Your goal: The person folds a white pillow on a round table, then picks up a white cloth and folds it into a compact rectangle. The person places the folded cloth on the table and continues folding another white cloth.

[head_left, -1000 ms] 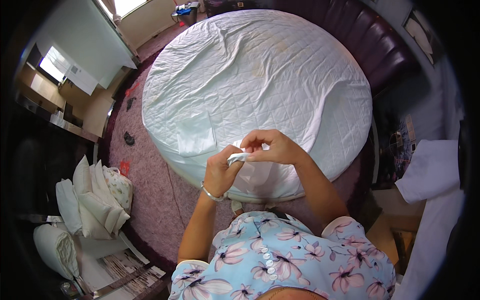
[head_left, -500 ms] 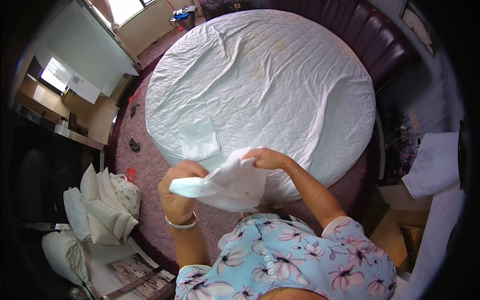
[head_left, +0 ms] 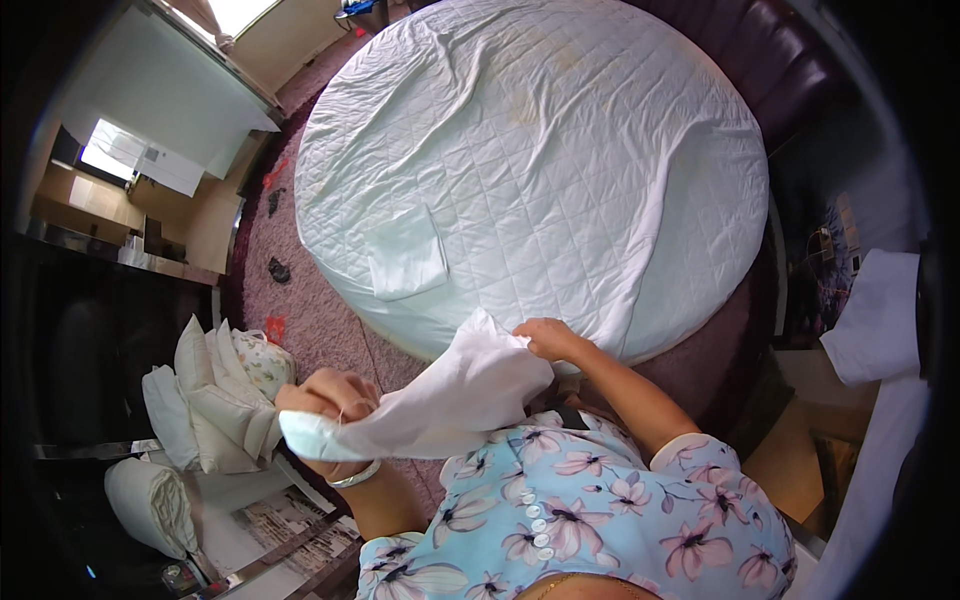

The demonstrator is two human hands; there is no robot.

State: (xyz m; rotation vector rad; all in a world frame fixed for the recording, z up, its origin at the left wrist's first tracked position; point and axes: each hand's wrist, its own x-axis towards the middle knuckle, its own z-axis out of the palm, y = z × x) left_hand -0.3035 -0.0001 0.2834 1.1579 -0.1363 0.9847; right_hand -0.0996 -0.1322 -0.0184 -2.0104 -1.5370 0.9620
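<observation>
A white cloth (head_left: 450,400) hangs in the air in front of my body, drawn out between my two hands; it looks like thin bed linen. My left hand (head_left: 330,395) is closed on its left end, a bracelet on the wrist below. At the upper right corner of the cloth, my right hand (head_left: 548,338) pinches its edge. Just beyond lies a round bed (head_left: 540,200) with a wrinkled, quilted white cover. On its near left part rests a folded white cloth (head_left: 408,265).
Several pillows (head_left: 215,390) lean together at the left, with a rolled white quilt (head_left: 150,505) nearer me. Purple carpet (head_left: 320,300) surrounds the bed. White linen (head_left: 875,320) hangs at the right. A dark padded headboard (head_left: 740,55) curves behind the bed.
My left hand has moved left and a little down, and the cloth is now drawn out wider. My right hand has shifted slightly right and down. The view has tipped downward.
</observation>
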